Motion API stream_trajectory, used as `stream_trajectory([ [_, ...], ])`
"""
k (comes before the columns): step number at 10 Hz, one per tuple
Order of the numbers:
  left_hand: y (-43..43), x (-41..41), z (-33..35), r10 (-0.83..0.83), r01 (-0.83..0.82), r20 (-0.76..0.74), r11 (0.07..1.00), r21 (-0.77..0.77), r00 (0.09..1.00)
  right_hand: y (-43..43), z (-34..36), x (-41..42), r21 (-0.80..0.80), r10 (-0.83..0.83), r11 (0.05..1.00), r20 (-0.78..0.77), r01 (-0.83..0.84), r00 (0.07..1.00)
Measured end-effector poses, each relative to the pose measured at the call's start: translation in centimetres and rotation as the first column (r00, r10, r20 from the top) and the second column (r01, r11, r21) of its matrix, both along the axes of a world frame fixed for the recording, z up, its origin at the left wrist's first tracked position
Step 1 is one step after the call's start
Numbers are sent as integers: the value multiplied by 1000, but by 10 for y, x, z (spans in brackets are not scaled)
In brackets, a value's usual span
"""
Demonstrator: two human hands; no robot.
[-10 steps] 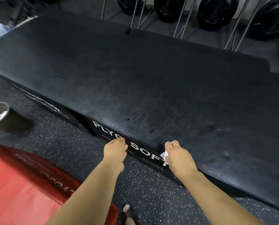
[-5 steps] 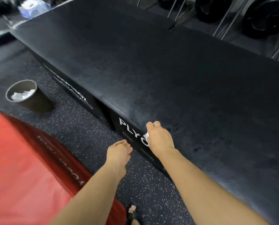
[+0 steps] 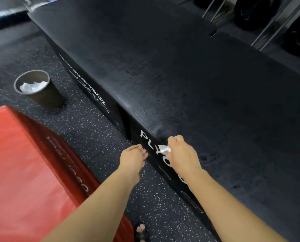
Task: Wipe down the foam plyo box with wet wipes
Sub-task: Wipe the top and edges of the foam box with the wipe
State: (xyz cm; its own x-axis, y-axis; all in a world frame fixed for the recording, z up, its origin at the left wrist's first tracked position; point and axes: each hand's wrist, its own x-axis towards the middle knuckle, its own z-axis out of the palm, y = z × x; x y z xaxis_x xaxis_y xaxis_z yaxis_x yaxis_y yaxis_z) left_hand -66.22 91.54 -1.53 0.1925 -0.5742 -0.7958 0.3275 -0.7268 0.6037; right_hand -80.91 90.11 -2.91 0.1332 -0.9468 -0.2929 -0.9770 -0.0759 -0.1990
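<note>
The foam plyo box [image 3: 206, 110] was laid on the floor [image 3: 93, 131], its long axis running from near right to far left. One wet wipe [image 3: 164, 148] was gripped in the clenched right hand [image 3: 183, 155] at the box's top front edge, with most of the top spread beyond and to the right of it. The left hand [image 3: 132, 154], loosely curled and empty, was held just beside the printed side. One cup [image 3: 46, 97] of crumpled wipes and one red pad [image 3: 23, 172] were seen to the left.
</note>
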Motion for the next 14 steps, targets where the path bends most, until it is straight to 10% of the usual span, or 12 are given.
stream_trajectory([
  [9, -92, 87, -4, 205, -204, -58, 979, 12, 977, -197, -2, 175, -147, 378, 919, 67, -365, 923],
  [11, -112, 108, -8, 323, -323, -6, 946, 31, 946, -206, 6, 151, -405, 825, 473, -107, -783, 554],
  [14, -137, 122, -15, 381, -380, -10, 924, 47, 925, -228, 6, 133, -252, 944, 94, -286, -963, 166],
])
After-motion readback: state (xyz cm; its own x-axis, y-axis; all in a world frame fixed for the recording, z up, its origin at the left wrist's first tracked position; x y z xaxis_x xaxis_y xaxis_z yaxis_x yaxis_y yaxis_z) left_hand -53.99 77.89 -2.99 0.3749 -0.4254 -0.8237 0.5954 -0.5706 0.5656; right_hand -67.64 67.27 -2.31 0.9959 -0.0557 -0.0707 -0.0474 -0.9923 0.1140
